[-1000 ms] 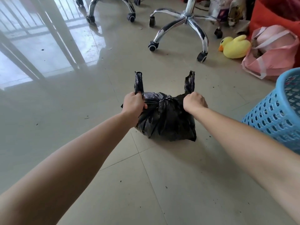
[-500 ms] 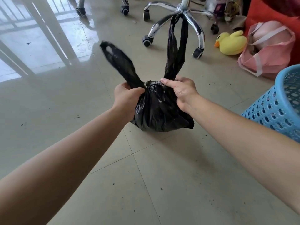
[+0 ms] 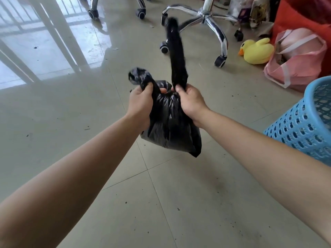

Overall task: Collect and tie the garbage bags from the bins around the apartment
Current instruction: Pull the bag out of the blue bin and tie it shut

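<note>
As seen through the head camera, the black garbage bag (image 3: 170,126) is gripped at its gathered neck by both hands over the tiled floor (image 3: 179,203); whether its bottom touches the tiles cannot be told. One handle strip (image 3: 139,76) is clenched in the curled fingers of the left hand (image 3: 140,104). The other strip (image 3: 176,51), blurred, is pinched by the right hand (image 3: 192,102) and stretched upward. A blue perforated basket (image 3: 304,126) is seen to the right, apart from the bag. A chrome chair base (image 3: 206,17), a yellow plush duck (image 3: 258,51) and a pink bag (image 3: 300,59) are seen beyond.
</note>
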The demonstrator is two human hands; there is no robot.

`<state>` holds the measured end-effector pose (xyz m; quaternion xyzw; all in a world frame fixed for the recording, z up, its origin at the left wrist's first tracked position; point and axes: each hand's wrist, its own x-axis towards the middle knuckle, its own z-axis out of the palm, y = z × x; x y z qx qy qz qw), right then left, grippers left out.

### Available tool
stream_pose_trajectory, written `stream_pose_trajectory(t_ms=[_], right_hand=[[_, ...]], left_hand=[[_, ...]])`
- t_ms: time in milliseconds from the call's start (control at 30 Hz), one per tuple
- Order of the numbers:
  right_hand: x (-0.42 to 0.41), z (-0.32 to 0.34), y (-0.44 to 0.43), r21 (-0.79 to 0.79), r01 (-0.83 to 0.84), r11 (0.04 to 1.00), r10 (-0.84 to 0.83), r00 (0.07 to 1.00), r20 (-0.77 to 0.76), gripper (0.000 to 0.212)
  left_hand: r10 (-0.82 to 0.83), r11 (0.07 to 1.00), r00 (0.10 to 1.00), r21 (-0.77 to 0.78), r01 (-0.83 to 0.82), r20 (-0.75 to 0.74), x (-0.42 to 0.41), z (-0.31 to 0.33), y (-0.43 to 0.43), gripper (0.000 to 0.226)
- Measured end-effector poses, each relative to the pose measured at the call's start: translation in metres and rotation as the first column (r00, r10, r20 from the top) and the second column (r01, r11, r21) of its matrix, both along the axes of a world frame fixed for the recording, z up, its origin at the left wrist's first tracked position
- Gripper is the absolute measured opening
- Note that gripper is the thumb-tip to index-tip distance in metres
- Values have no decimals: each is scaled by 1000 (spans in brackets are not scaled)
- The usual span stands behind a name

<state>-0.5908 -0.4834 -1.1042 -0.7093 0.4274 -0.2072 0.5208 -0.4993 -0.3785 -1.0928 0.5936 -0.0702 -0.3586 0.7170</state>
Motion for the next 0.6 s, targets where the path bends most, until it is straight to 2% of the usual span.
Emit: stream_pose_trajectory(t_ms=[67,100,167,267,333,433,500,600], right_hand=[[-7,-14,6,47,-59,997,66,987,-144,30],[-12,-19,8,63,-71,995,83,976,-203,32],[-21,-24,8,66,-100,993,115,949,-294,36],[-29,-24,4,-4,-150,989,136,903,-407,39],[-33,-24,2,0,-152,988,139,905,-402,39],[-40,-20,1,142,-121,982,153,958,-242,28],[-40,-12,1,183,-129,975,156,977,-144,24],[-36,-9,4,6,-316,949,313,933,-176,23]], left_hand=[[-9,996,940,-84,-21,-340,-2,5,4,34],[-9,992,897,-117,-48,-442,-2,6,6,34],[13,984,852,-146,-105,-523,-3,6,8,24],[16,987,870,-133,-94,-493,-7,4,8,13],[-71,990,885,-139,7,-461,-9,3,10,14],[-227,974,899,-98,205,-373,-7,-1,19,16],[-243,969,913,-45,242,-327,-6,-6,24,20],[-272,959,922,6,285,-276,-3,-11,27,19]])
